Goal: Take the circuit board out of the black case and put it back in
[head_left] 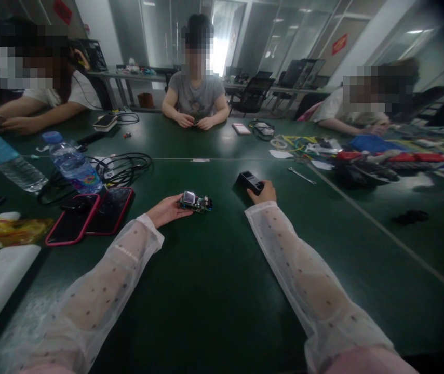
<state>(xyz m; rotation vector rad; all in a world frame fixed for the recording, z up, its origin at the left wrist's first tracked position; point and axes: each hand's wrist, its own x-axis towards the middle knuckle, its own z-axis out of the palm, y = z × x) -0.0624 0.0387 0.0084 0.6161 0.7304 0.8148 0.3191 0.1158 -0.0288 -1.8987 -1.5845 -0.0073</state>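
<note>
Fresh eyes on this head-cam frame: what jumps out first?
The bare circuit board in the left hand, near mid-frame. Next, the black box under the right hand, further right. Then two red-edged phones, overlapping on the table's left.

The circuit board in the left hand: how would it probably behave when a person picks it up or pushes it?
The circuit board is probably stiff, as it juts out past the left hand without visible sagging. It may be fragile, because its small components are exposed. Its flat, angular shape suggests it would hardly roll.
</note>
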